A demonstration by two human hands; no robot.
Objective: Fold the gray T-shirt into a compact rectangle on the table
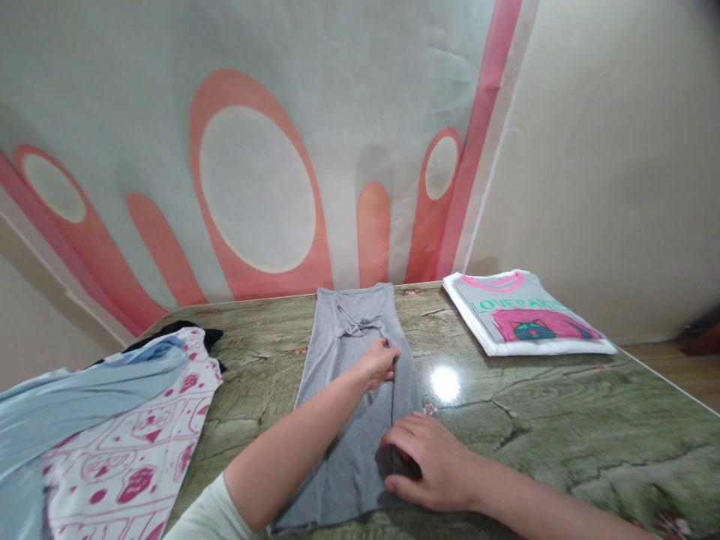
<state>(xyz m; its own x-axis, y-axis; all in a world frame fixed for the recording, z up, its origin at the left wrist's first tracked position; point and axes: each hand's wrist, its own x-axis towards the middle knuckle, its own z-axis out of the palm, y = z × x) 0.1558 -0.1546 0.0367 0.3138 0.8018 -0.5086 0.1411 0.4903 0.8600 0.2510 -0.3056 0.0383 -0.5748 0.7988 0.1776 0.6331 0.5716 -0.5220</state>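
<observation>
A long grey garment (352,420) lies lengthwise on the table, with a knotted tie near its far end. My left hand (381,364) is closed on the cloth, fingers pinched at a lengthwise fold right of the garment's middle. Closer to me, my right hand (430,461) curls around a bunched, dark-looking part near the garment's right edge, thumb below and fingers above. That part looks like shaded cloth of the same garment. The fingertips of both hands are partly hidden.
On the right lies a stack of folded shirts (523,307), the top one grey with a pink collar. At the left are a light blue garment (101,397), a white and pink printed one (151,442) and black cloth (211,339). A wall stands behind the marbled table (540,442).
</observation>
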